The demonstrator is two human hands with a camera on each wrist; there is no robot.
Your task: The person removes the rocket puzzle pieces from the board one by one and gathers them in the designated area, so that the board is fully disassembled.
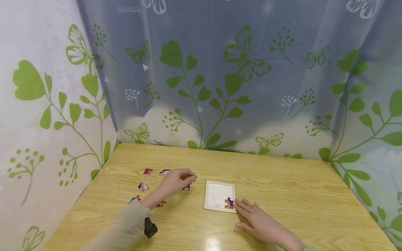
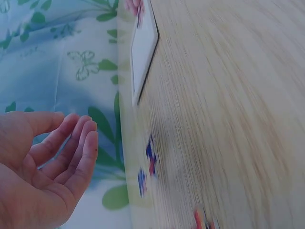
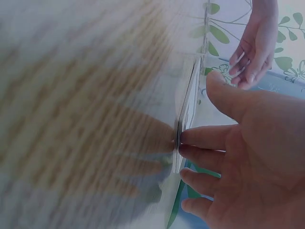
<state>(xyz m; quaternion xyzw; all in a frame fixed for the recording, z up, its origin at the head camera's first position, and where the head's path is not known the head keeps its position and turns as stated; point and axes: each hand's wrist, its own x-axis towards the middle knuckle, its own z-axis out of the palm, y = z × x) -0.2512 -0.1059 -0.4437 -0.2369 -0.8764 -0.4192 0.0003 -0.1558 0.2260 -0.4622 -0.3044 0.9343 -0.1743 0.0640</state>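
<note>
My left hand (image 1: 176, 180) hovers above the loose puzzle pieces on the left, its fingers loosely bent. Nothing shows between the thumb and fingers of this hand (image 2: 52, 167) in the left wrist view. A purple puzzle piece (image 1: 186, 187) lies just under its fingers. To the right is a shallow white puzzle tray (image 1: 216, 192) with a raised rim. One purple and orange puzzle piece (image 1: 229, 203) sits in its near right corner. With fingers extended, my right hand (image 1: 262, 223) rests at the tray's right edge; its fingertips (image 3: 185, 138) are right at the rim.
Left of the tray lie several more pieces: a red one (image 1: 147, 172), a pale one (image 1: 142, 187), a blue and red one (image 1: 135, 199) and an orange one (image 1: 162, 203). A patterned curtain (image 1: 201, 104) encloses the wooden table (image 1: 282, 188) at back and sides.
</note>
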